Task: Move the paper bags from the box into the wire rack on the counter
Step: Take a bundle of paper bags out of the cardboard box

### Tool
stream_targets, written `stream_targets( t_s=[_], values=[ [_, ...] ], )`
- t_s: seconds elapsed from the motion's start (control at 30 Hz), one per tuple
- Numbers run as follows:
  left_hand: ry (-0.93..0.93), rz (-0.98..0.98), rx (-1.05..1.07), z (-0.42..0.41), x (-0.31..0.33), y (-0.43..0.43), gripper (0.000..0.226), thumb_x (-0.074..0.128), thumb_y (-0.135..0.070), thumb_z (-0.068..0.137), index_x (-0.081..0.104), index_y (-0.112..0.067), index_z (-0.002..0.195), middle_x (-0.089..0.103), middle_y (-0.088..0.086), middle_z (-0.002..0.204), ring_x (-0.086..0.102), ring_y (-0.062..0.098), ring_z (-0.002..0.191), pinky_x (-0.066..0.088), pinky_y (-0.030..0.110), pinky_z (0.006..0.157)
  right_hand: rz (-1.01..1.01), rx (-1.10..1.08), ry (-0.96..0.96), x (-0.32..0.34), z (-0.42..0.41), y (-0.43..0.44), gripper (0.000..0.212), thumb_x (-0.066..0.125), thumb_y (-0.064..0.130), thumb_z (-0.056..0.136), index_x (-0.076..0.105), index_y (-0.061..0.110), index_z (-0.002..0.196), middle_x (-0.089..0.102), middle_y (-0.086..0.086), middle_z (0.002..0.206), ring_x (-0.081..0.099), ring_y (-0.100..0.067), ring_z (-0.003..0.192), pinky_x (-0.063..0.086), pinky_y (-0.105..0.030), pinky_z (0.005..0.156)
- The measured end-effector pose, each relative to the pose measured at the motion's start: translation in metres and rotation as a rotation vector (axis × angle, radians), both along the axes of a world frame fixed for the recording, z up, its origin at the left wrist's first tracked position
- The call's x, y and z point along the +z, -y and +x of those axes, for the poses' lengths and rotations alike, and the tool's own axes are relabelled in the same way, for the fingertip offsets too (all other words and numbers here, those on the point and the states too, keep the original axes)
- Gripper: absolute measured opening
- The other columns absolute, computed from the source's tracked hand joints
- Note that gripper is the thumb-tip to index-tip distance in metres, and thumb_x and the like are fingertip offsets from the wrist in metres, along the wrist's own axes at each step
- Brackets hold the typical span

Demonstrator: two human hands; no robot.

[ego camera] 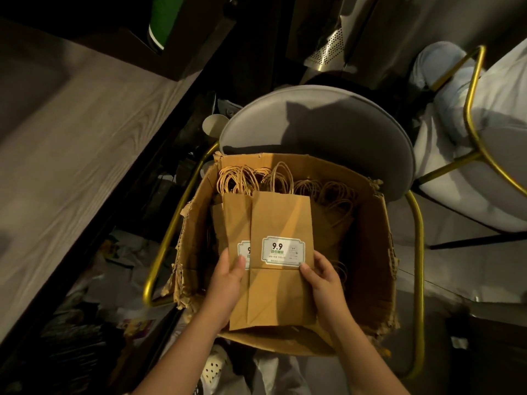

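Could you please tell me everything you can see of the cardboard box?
The cardboard box is brown corrugated card, open at the top, and its rim is torn ragged, most of all along the left edge. It sits upright on a grey-padded chair with a gold metal frame. It holds brown paper bags with twisted cord handles that point toward the far wall. The left hand and right hand grip a few of them near the near wall.

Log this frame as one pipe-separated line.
step: pickup | paper bags: held at cardboard box on chair | left hand: grips their left edge | right hand: grips right edge | wire rack: not in view
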State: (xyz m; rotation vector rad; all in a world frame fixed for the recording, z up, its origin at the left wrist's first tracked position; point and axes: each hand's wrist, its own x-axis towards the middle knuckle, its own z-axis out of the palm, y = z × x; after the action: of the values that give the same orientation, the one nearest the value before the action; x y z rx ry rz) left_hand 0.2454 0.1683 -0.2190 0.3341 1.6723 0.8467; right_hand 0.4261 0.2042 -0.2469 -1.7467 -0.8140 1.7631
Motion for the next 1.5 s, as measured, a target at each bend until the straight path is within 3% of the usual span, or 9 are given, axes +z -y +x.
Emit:
stream_targets(
  t_s=[0.17, 0.3, 0.4, 0.57, 0.8, 0.97, 1.17, 1.33, 1.5],
  values=[
    [-0.042, 0.035, -0.047, -0.004, 0.003, 0.003, 0.049, 0.062, -0.031, 0.089, 0.04, -0.037, 0.132, 0.057, -0.011, 0.121, 0.055, 0.016, 0.111, 0.048, 0.047, 0.094, 0.101, 0.103, 0.062, -0.001, -0.029, 0.005, 0.035, 0.063, 0.02, 0.093, 0.053, 0.032, 0.124, 0.062, 0.013, 0.108, 0.058, -0.001, 0.094, 0.047, -0.013, 0.07],
    [-0.163, 0.059, -0.085, -0.018, 0.002, 0.007, 0.049, 0.064, -0.02, 0.089, 0.04, -0.037, 0.13, 0.057, -0.016, 0.114, 0.054, 0.013, 0.109, 0.047, 0.04, 0.092, 0.069, 0.203, 0.179, -0.015, -0.035, 0.006, 0.04, 0.063, 0.031, 0.091, 0.057, 0.029, 0.131, 0.058, -0.001, 0.12, 0.059, -0.013, 0.103, 0.053, -0.027, 0.082],
    [-0.222, 0.06, -0.098, -0.024, 0.0, 0.009, 0.051, 0.06, -0.017, 0.092, 0.04, -0.029, 0.137, 0.058, -0.011, 0.12, 0.054, 0.016, 0.114, 0.047, 0.037, 0.092, 0.054, 0.28, 0.318, -0.028, -0.026, 0.0, 0.037, 0.06, 0.024, 0.093, 0.057, 0.027, 0.13, 0.057, 0.002, 0.12, 0.057, -0.011, 0.101, 0.053, -0.025, 0.078],
    [-0.253, 0.003, -0.015, -0.026, -0.007, 0.012, 0.054, 0.056, -0.019, 0.094, 0.035, -0.03, 0.143, 0.055, -0.005, 0.132, 0.051, 0.022, 0.123, 0.044, 0.051, 0.101, -0.093, 0.502, 0.504, -0.051, -0.008, -0.016, 0.058, 0.062, 0.023, 0.091, 0.039, 0.023, 0.145, 0.047, -0.004, 0.14, 0.056, -0.021, 0.115, 0.055, -0.041, 0.091],
    [-0.275, -0.051, 0.023, -0.027, -0.005, 0.012, 0.055, 0.053, -0.018, 0.096, 0.031, -0.029, 0.145, 0.047, -0.001, 0.139, 0.041, 0.027, 0.131, 0.036, 0.048, 0.104, -0.131, 0.656, 0.567, -0.06, -0.011, -0.022, 0.055, 0.063, 0.019, 0.091, 0.042, 0.022, 0.141, 0.047, -0.005, 0.134, 0.042, -0.027, 0.129, 0.045, -0.047, 0.104],
    [-0.264, -0.085, 0.057, -0.028, -0.003, 0.011, 0.057, 0.052, -0.019, 0.096, 0.028, -0.03, 0.147, 0.045, 0.001, 0.142, 0.039, 0.029, 0.132, 0.036, 0.051, 0.105, -0.107, 0.76, 0.784, -0.061, -0.024, -0.019, 0.056, 0.067, 0.044, 0.086, 0.046, 0.026, 0.135, 0.052, 0.002, 0.132, 0.038, -0.024, 0.13, 0.035, -0.047, 0.106],
    [-0.257, -0.109, 0.072, -0.027, 0.0, 0.01, 0.057, 0.052, -0.022, 0.097, 0.027, -0.032, 0.147, 0.044, -0.001, 0.142, 0.039, 0.029, 0.132, 0.037, 0.049, 0.101, -0.064, 0.36, 0.555, -0.052, -0.014, -0.016, 0.023, 0.058, 0.02, 0.094, 0.055, 0.023, 0.117, 0.06, 0.006, 0.102, 0.058, -0.011, 0.087, 0.057, -0.038, 0.081],
    [-0.264, -0.096, 0.062, -0.026, 0.001, 0.009, 0.055, 0.052, -0.02, 0.096, 0.03, -0.029, 0.146, 0.047, 0.0, 0.141, 0.042, 0.028, 0.13, 0.038, 0.047, 0.1, 0.128, 0.128, 0.631, -0.028, 0.017, -0.022, 0.037, 0.053, 0.017, 0.097, 0.051, 0.029, 0.131, 0.062, 0.006, 0.113, 0.057, -0.009, 0.088, 0.055, -0.036, 0.077],
    [-0.225, -0.078, 0.074, -0.026, -0.003, 0.01, 0.052, 0.052, -0.021, 0.096, 0.034, -0.031, 0.143, 0.05, -0.004, 0.135, 0.045, 0.026, 0.126, 0.041, 0.052, 0.102, 0.228, -0.113, 0.447, 0.001, 0.031, -0.025, 0.026, 0.054, 0.018, 0.095, 0.056, 0.039, 0.11, 0.062, 0.011, 0.109, 0.06, -0.015, 0.103, 0.052, -0.049, 0.09]
  ],
)
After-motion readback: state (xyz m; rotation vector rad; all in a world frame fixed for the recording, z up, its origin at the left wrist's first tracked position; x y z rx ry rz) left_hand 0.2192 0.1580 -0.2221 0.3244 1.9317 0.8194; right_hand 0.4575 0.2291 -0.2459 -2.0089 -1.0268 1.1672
